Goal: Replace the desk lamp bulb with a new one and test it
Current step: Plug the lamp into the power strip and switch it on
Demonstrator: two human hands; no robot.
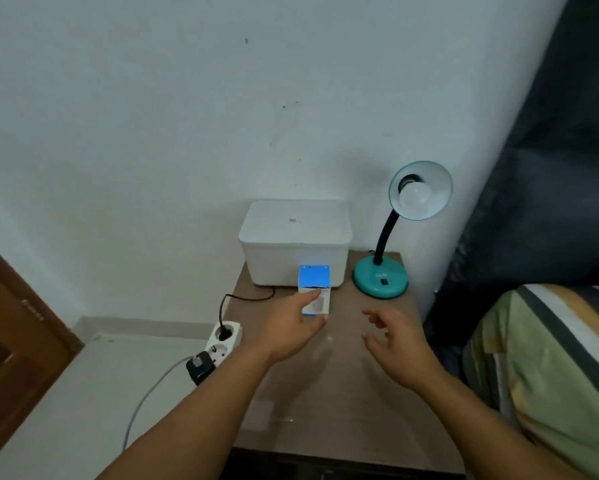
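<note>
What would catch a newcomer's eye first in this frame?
The teal desk lamp at the table's back right, its white bulb tilted toward the camera. Next, the blue-and-white bulb box in front of the white storage box, with the left hand reaching onto it.

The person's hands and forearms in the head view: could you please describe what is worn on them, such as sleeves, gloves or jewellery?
Both are bare. The left hand and the right hand wear no gloves, and no rings show, though the fingers are slightly blurred. Neither wrist carries a watch, band or bracelet. No sleeve shows on either forearm up to the bottom edge of the picture. No cables or markings show on them.
</note>
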